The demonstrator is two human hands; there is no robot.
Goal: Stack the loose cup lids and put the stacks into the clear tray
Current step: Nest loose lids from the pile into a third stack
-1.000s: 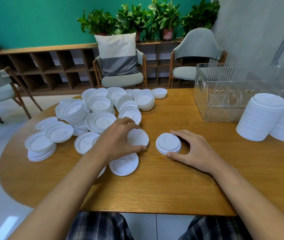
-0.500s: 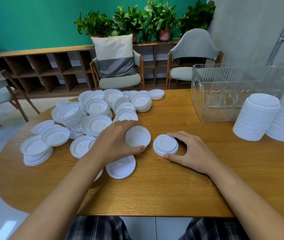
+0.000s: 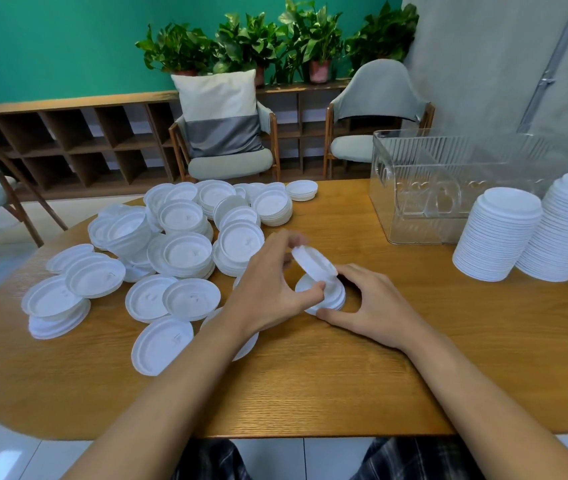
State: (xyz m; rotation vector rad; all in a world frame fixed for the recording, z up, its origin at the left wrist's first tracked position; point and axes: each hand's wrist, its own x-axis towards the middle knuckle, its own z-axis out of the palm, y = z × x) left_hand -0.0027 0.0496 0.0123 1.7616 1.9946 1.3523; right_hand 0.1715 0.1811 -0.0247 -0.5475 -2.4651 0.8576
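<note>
The left hand [image 3: 268,289] pinches one lid [image 3: 312,263] by its rim, tilted steeply, its low edge down right over a short stack [image 3: 332,299] on the table [image 3: 344,375]. The right hand [image 3: 376,306] cups that stack. The clear tray [image 3: 414,188] stands behind.

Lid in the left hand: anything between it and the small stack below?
Nothing visible. The left hand pinches the lid, tilted over the stack, whose visible top is bare; the right hand grips only the stack's side.
</note>
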